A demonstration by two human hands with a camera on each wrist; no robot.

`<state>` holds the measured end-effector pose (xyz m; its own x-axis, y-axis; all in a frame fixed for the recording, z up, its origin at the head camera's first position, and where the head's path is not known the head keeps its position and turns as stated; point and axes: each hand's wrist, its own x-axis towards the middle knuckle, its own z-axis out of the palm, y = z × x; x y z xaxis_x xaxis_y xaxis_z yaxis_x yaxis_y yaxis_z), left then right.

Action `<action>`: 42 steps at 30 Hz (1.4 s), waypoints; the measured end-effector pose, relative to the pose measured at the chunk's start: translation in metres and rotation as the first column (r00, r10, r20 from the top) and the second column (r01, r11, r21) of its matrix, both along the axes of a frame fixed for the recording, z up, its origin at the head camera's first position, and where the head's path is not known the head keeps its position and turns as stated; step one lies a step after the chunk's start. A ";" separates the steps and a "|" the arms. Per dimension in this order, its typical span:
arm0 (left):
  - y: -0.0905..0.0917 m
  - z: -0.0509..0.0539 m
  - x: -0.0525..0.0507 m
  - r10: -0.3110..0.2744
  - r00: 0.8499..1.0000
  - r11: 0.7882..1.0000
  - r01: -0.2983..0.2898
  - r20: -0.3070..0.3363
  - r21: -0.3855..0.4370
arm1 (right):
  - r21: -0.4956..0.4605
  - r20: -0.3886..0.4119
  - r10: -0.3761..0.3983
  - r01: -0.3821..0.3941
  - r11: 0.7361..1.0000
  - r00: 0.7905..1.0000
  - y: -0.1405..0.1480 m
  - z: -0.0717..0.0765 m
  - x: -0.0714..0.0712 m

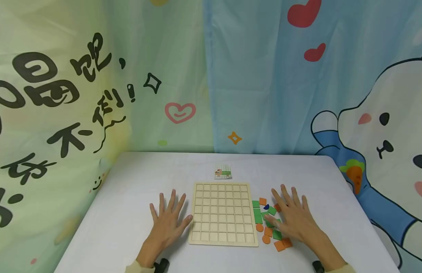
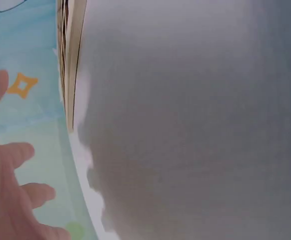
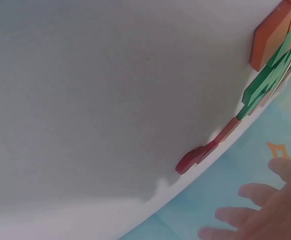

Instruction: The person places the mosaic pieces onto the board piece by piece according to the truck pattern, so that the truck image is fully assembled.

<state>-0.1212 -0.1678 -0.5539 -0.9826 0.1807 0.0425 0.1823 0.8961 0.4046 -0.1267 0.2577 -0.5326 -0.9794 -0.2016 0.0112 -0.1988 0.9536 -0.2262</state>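
A square wooden grid board (image 1: pixel 224 214) lies on the white table, its square cells bare. My left hand (image 1: pixel 168 222) is beside the board's left edge with fingers spread, the thumb close to that edge. Over the loose pieces to the right of the board is my right hand (image 1: pixel 294 218), fingers also spread; whether it touches any piece I cannot tell. Several green squares (image 1: pixel 257 216), orange squares (image 1: pixel 279 245), orange discs (image 1: pixel 266 239) and a dark blue piece (image 1: pixel 266 207) lie there, some partly hidden by that hand. In the right wrist view, green pieces (image 3: pixel 258 87) show at upper right.
Behind the board lies a small picture card (image 1: pixel 223 171) with a grid and a coloured figure. The white table (image 1: pixel 156 170) reaches back to a printed curtain (image 1: pixel 245 83) with hearts, writing and a cartoon animal.
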 end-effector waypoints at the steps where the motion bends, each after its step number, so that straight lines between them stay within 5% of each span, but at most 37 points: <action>1: 0.001 0.000 -0.001 0.000 1.000 1.000 0.000 -0.001 0.004 | -0.006 -0.005 0.008 -0.008 1.000 1.000 0.000 0.000 -0.001; 11: 0.008 0.000 -0.004 -0.014 0.988 0.993 0.032 -0.154 0.116 | -0.025 -0.041 0.067 -0.068 0.997 0.997 -0.003 0.001 -0.009; 21: 0.013 0.000 -0.004 -0.005 0.999 0.945 -0.008 0.039 0.326 | 0.009 -0.095 0.099 -0.099 0.995 0.991 -0.012 0.003 -0.016; 26: 0.013 -0.005 -0.006 -0.009 0.999 0.931 -0.010 0.049 0.366 | -0.043 -0.077 0.100 -0.104 0.994 0.992 -0.016 0.002 -0.020; 35: 0.010 -0.012 -0.009 -0.022 0.992 0.909 -0.033 0.126 0.415 | -0.136 0.086 0.094 -0.081 0.987 0.992 -0.022 0.001 -0.028; 42: 0.009 -0.015 -0.012 -0.051 0.987 0.869 -0.033 0.155 0.493 | -0.152 0.071 0.134 -0.122 0.981 0.988 -0.022 -0.002 -0.035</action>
